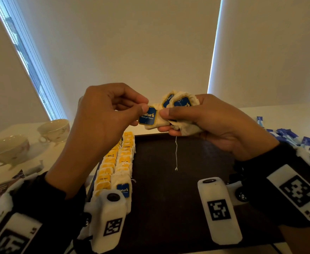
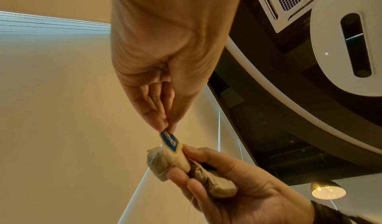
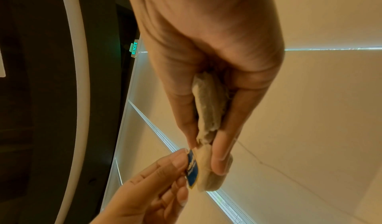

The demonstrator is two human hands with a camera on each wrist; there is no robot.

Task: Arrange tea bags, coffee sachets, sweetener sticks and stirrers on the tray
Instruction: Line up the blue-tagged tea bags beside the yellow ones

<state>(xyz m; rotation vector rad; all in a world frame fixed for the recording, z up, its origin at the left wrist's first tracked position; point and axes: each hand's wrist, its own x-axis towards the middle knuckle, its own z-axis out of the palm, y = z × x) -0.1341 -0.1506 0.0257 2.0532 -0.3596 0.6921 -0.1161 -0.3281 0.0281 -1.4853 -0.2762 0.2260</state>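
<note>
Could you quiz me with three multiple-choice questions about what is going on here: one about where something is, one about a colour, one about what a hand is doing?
1. Where do the rows of tea bags lie on the tray?
A. its left side
B. its right side
C. its middle

2. What colour is the tag being pinched?
A. red
B. blue
C. green

3. What is the right hand doing?
A. lying flat on the tray
B. holding a bunch of tea bags
C. lifting a cup

Answers:
1. A, the rows run along the left edge.
2. B, the left hand pinches a blue tag.
3. B, its fingers curl round several bags above the tray.
</note>
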